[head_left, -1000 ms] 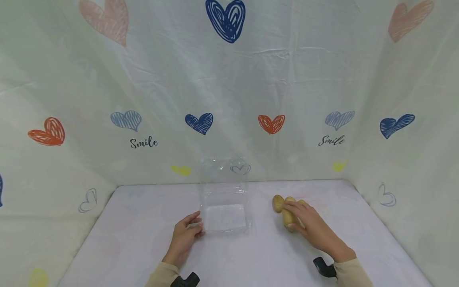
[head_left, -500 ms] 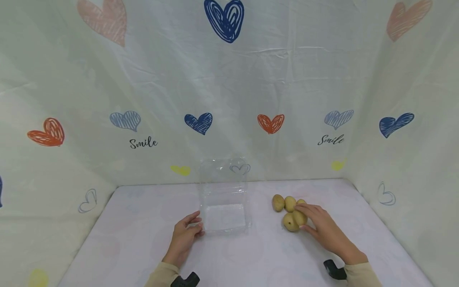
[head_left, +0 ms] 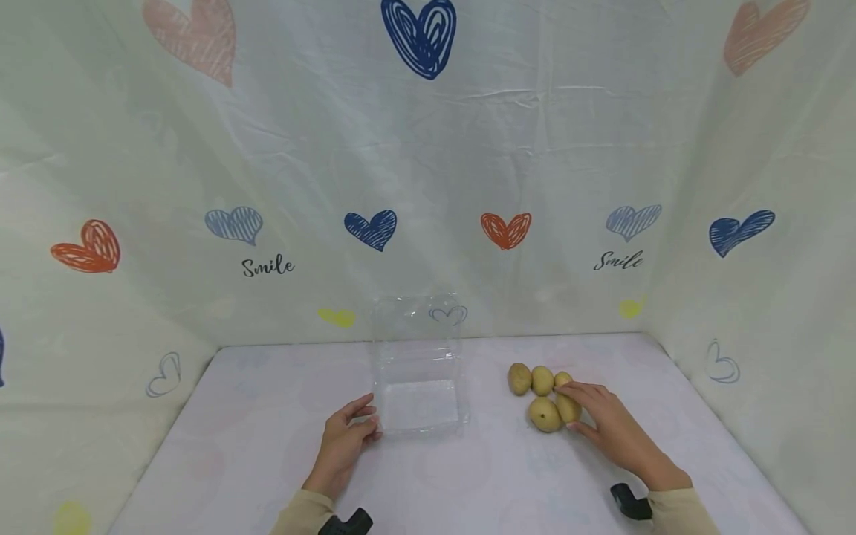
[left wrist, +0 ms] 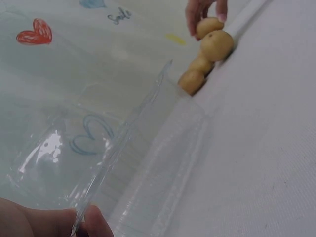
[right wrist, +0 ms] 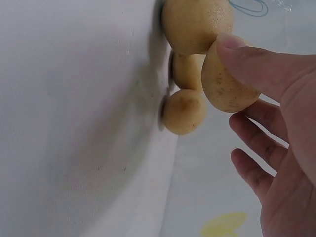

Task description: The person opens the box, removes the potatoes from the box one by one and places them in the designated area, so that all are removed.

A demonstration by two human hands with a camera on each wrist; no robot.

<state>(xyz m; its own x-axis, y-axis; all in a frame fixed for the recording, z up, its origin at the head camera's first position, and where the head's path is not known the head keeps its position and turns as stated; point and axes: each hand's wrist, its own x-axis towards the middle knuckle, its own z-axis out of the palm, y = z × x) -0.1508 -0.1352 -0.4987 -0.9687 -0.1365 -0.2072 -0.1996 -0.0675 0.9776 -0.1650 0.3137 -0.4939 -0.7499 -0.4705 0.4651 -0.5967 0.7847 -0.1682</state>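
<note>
A clear plastic clamshell box (head_left: pixel 420 429) sits mid-table, its lid (head_left: pixel 408 321) raised at the back. My left hand (head_left: pixel 344 446) pinches the box's left rim between thumb and finger, as the left wrist view shows. To the right, my right hand (head_left: pixel 611 427) grips a small yellow potato (right wrist: pixel 224 81), thumb on one side and fingers on the other. In the right wrist view that potato appears raised off the tabletop. Close against it is a rounder potato (head_left: pixel 545 414). Behind these are a left potato (head_left: pixel 519 379), a middle one (head_left: pixel 542 380) and a partly hidden one (head_left: pixel 563 377).
A white cloth covers the table (head_left: pixel 254 416). Behind and at both sides hangs a pale curtain (head_left: pixel 428 148) printed with hearts and "Smile". Black wrist mounts (head_left: pixel 631 502) are visible by both sleeves.
My right hand has drawn back to the right, shifting the gripped potato rightward and uncovering the others. The left hand and the box have stayed put.
</note>
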